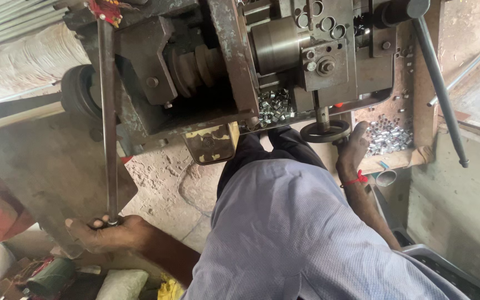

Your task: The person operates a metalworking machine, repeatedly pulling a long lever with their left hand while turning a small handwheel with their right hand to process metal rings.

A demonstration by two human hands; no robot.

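Steel lever rod [108, 122], long and dark, stood nearly upright down the left side of the machine [234, 72], lower end wrapped in the left hand [106, 232], fingers curled shut around it. Right hand [354, 145] lay on the small round handwheel [324, 131] at the machine's lower edge, thumb up, fingers hidden behind the wheel; whether clenched or merely resting, impossible to tell. Red thread [356, 180] tied about that wrist. Blue shirt [290, 233] filled the lower middle of the view, dark trousers just above it. Heap of small shiny metal pieces [387, 138] piled in the rusty tray [423, 111] just right of the handwheel; a second cluster [275, 105] sat inside the machine frame, left of the wheel. Another long dark rod [440, 89] slanted down the right side, free of both hands. Grey drum [276, 44] at the top centre, stepped pulley [195, 66] to its left. Dusty concrete floor [168, 178] below the machine.
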